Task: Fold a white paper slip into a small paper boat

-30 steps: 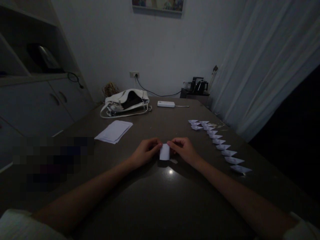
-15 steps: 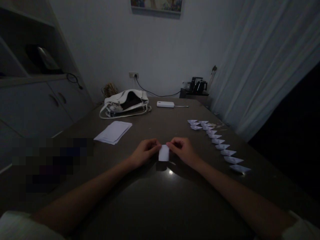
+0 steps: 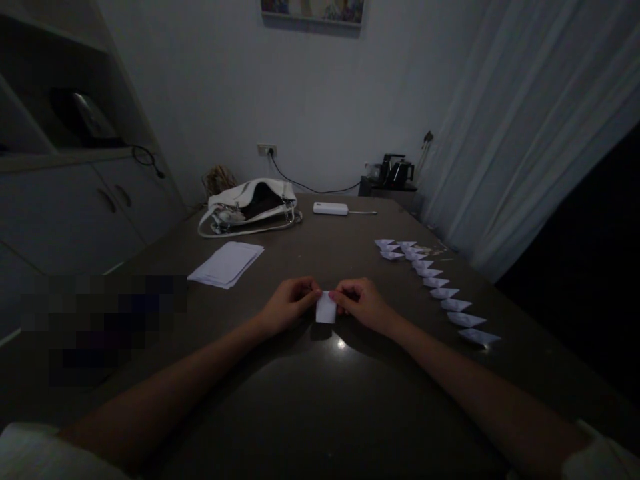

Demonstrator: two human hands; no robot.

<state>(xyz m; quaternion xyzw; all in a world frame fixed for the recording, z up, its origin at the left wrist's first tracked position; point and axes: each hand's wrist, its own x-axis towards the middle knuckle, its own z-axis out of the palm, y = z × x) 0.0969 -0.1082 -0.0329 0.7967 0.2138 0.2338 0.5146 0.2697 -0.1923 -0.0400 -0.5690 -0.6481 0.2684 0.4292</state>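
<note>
A small folded white paper [image 3: 326,309] is held just above the dark table [image 3: 320,400] at its middle. My left hand [image 3: 289,306] pinches the paper's upper left corner with its fingers curled. My right hand [image 3: 363,303] pinches the upper right corner the same way. The paper hangs down between the two hands, and its shadow lies on the table below it.
A row of several folded white paper boats [image 3: 440,292] runs along the table's right side. A stack of white sheets [image 3: 227,264] lies to the left. A white handbag [image 3: 250,205] and a white power bank [image 3: 331,209] sit at the far end. A curtain hangs on the right.
The paper has become a little shorter and sits slightly lower between my fingers. Both hands stay in nearly the same place.
</note>
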